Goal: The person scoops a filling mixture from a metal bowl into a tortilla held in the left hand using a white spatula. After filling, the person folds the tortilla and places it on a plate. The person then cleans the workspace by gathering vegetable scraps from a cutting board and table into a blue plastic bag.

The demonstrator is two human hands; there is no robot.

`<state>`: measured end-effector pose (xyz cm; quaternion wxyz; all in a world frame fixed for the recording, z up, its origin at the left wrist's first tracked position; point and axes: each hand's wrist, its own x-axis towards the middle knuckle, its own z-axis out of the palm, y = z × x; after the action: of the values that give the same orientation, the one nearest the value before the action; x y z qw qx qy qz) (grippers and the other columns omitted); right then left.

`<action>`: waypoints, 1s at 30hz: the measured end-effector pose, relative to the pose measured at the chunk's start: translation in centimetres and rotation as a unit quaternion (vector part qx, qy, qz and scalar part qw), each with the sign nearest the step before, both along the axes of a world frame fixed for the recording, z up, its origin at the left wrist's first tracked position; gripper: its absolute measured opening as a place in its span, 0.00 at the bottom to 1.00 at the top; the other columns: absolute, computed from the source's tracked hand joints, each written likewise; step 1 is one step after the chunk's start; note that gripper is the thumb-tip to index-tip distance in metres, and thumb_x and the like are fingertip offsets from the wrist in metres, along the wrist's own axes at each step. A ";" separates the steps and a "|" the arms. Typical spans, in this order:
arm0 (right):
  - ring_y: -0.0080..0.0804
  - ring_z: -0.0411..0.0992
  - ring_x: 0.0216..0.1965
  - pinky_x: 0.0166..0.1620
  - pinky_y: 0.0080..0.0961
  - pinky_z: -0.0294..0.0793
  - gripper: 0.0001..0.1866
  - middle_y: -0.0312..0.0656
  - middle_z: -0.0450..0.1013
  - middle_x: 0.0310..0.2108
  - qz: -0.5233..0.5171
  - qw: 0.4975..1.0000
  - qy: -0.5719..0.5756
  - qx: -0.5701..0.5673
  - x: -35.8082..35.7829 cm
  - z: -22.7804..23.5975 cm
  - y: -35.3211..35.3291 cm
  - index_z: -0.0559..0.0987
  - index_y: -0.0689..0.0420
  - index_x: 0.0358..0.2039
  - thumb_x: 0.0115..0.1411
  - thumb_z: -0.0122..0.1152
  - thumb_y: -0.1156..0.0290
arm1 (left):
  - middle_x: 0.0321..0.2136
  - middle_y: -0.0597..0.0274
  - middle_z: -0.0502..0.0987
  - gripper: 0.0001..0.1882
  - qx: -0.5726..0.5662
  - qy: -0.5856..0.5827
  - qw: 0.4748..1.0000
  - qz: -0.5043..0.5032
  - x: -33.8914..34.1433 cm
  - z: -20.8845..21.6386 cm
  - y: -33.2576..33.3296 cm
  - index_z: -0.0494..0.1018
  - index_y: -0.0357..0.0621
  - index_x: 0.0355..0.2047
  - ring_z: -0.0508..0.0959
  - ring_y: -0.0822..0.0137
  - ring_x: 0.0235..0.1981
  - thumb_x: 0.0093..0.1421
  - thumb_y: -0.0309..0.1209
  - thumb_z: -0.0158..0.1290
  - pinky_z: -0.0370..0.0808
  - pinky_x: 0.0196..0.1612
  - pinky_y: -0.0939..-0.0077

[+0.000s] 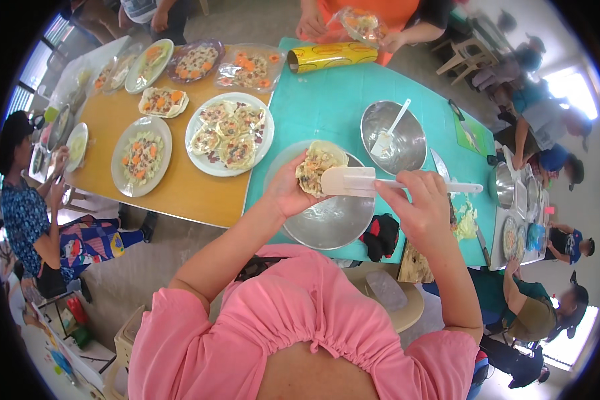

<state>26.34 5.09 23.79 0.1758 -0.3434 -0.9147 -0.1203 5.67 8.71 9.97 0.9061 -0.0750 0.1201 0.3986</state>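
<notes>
My left hand [288, 187] cups a small pastry shell [321, 160] with a pale, chunky filling, held above a large steel mixing bowl [333, 223]. Closed round the handle of a white spatula [343, 181], my right hand [417, 203] lays its flat blade against the filled shell. To the left, a round white plate [255, 160] bears several similar filled shells with bits of red and orange. A second steel bowl [410, 150] stands beyond my right hand, with another white spatula [385, 141] resting inside.
A teal cloth [327, 93] covers the right table. Knives [440, 163], chopped cabbage [468, 223] and a green cutting board [465, 133] lie right. Filled plates [117, 167] stand on the brown table [200, 193]. Opposite, a person in an orange apron [353, 13] holds a wrapped portion near a yellow roll [330, 57].
</notes>
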 end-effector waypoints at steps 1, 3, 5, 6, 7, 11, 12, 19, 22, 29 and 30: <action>0.35 0.65 0.32 0.36 0.31 0.63 0.16 0.40 0.66 0.32 -0.002 1.000 0.003 -0.004 0.0 -0.2 0.2 0.76 0.55 0.35 0.40 0.55 0.76 | 0.50 0.53 0.65 0.23 0.005 -0.004 1.000 -0.001 0.0 0.0 0.0 0.60 0.44 0.52 0.67 0.55 0.50 0.64 0.44 0.31 0.66 0.51 0.51; 0.34 0.66 0.32 0.35 0.30 0.63 0.16 0.39 0.66 0.32 -0.010 1.000 0.009 -0.011 0.2 -0.6 0.8 0.77 0.55 0.34 0.40 0.55 0.76 | 0.51 0.53 0.64 0.23 0.016 -0.014 1.000 -0.007 0.2 0.2 0.1 0.60 0.44 0.53 0.67 0.55 0.51 0.64 0.43 0.32 0.65 0.51 0.51; 0.34 0.66 0.32 0.35 0.30 0.63 0.16 0.40 0.66 0.32 -0.023 1.000 0.019 0.008 0.3 -0.3 1.2 0.77 0.55 0.34 0.40 0.55 0.77 | 0.51 0.53 0.64 0.23 0.016 0.007 1.000 -0.007 0.4 0.5 0.1 0.60 0.44 0.53 0.66 0.55 0.51 0.64 0.43 0.32 0.65 0.52 0.51; 0.34 0.66 0.32 0.35 0.30 0.63 0.16 0.40 0.66 0.32 -0.028 0.999 0.024 0.017 0.4 -0.1 1.3 0.77 0.55 0.34 0.40 0.55 0.77 | 0.51 0.53 0.64 0.23 0.016 0.018 1.000 -0.005 0.3 0.6 0.1 0.60 0.44 0.53 0.66 0.55 0.51 0.64 0.43 0.32 0.64 0.52 0.51; 0.35 0.66 0.32 0.35 0.30 0.63 0.16 0.40 0.66 0.32 -0.039 0.999 0.020 0.018 0.6 0.2 1.4 0.77 0.55 0.34 0.40 0.55 0.77 | 0.52 0.53 0.64 0.23 0.011 0.015 1.000 0.002 0.3 0.6 0.2 0.60 0.44 0.53 0.66 0.55 0.52 0.64 0.43 0.32 0.64 0.52 0.51; 0.35 0.66 0.32 0.34 0.30 0.63 0.17 0.40 0.66 0.31 -0.058 0.998 0.025 0.014 0.7 0.4 1.5 0.78 0.56 0.33 0.39 0.54 0.80 | 0.52 0.52 0.64 0.23 -0.001 0.005 1.000 0.021 0.0 0.8 0.1 0.59 0.43 0.53 0.66 0.54 0.52 0.64 0.43 0.32 0.64 0.53 0.50; 0.35 0.65 0.32 0.34 0.30 0.63 0.17 0.40 0.66 0.31 -0.059 0.998 0.030 0.013 0.6 0.3 1.5 0.78 0.56 0.33 0.38 0.53 0.80 | 0.52 0.53 0.64 0.23 -0.001 0.002 1.000 0.021 0.1 1.0 0.1 0.59 0.43 0.53 0.66 0.54 0.52 0.64 0.43 0.32 0.64 0.53 0.50; 0.36 0.64 0.32 0.34 0.31 0.62 0.18 0.41 0.65 0.30 -0.091 0.995 0.029 -0.002 0.1 0.5 1.5 0.78 0.56 0.33 0.38 0.52 0.82 | 0.51 0.53 0.64 0.23 0.029 0.005 1.000 0.008 0.1 0.4 0.1 0.59 0.44 0.53 0.67 0.54 0.51 0.63 0.44 0.33 0.65 0.52 0.51; 0.36 0.65 0.32 0.34 0.31 0.62 0.19 0.41 0.65 0.30 -0.084 0.996 0.033 -0.015 -0.1 0.3 1.4 0.78 0.56 0.33 0.38 0.52 0.83 | 0.51 0.54 0.65 0.23 0.034 0.009 0.999 0.002 0.1 0.3 0.0 0.60 0.45 0.53 0.67 0.54 0.51 0.63 0.44 0.33 0.65 0.51 0.51; 0.36 0.65 0.33 0.33 0.30 0.62 0.19 0.41 0.65 0.30 -0.084 0.995 0.043 -0.012 0.3 0.2 1.3 0.78 0.56 0.34 0.37 0.52 0.83 | 0.52 0.55 0.64 0.23 0.028 0.016 0.999 0.009 0.1 0.0 -0.1 0.59 0.46 0.54 0.66 0.55 0.52 0.63 0.43 0.33 0.65 0.51 0.51; 0.36 0.65 0.33 0.33 0.30 0.62 0.19 0.42 0.65 0.30 -0.086 0.995 0.044 -0.011 0.3 0.3 1.2 0.78 0.56 0.34 0.38 0.52 0.83 | 0.53 0.55 0.64 0.23 0.032 0.014 0.999 0.008 0.1 0.2 -0.1 0.59 0.46 0.54 0.66 0.56 0.52 0.63 0.43 0.32 0.65 0.51 0.51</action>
<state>26.63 6.32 24.11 0.2005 -0.4279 -0.8745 -0.1094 5.81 8.60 10.13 0.9030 -0.0417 0.1190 0.4106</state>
